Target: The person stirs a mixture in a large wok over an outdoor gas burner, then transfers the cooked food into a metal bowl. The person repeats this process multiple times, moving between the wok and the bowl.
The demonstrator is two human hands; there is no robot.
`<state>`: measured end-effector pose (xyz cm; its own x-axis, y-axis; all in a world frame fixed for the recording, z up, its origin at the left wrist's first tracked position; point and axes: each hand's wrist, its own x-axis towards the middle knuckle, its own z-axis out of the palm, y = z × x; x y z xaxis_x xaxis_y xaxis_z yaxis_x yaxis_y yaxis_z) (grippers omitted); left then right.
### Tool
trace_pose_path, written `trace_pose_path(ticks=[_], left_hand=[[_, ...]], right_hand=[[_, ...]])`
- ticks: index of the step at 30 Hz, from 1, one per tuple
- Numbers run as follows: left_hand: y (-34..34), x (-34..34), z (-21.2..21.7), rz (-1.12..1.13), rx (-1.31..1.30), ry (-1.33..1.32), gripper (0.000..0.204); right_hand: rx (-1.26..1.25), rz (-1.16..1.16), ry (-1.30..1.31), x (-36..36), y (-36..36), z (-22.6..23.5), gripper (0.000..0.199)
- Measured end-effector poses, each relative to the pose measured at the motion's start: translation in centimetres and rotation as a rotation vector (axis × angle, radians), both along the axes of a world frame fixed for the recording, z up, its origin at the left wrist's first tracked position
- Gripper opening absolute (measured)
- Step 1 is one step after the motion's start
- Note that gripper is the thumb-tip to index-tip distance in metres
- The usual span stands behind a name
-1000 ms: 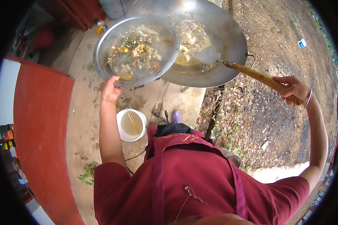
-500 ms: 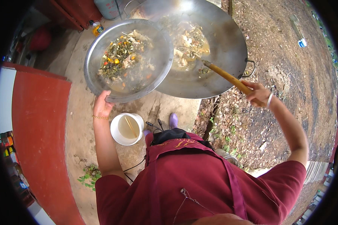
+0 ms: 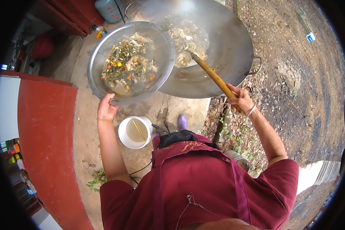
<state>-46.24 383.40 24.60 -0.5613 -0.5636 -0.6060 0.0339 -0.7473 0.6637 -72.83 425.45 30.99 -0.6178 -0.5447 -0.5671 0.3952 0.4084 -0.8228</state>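
Well, the round, silvery metal basin (image 3: 97,63) overlaps the wide, grey metal wok (image 3: 234,46) at its left; the left hand (image 3: 107,107) grips its rim — slipping could spill it. The right hand (image 3: 240,101) clasps a long, yellowish wooden handle (image 3: 212,73) — jerking might splash.

The wok (image 3: 234,50) stands ahead of the person. A bowl (image 3: 165,61) lies left of it, overlapping its left side. Food (image 3: 132,63) is in both. The left grip (image 3: 107,108) is on the bowl's near rim; the right grip (image 3: 240,100), right of it, is on the cooking tool (image 3: 212,73), which slants forward-left into the wok. Nearer the person, a bucket (image 3: 121,134) sits left of a boot (image 3: 182,122).
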Motion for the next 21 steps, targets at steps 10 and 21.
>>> trace_pose_path(ticks=[10,21], left_hand=[[-0.5,-0.1,-0.4,-0.043,-0.022,-0.028,0.019],[-0.3,-0.2,-0.3,-0.059,-0.030,-0.009,0.016]], right_hand=[[0.008,-0.039,0.015,5.5,3.7,1.5,0.072],[-0.019,-0.026,0.217,8.8,6.2,11.8,0.069]])
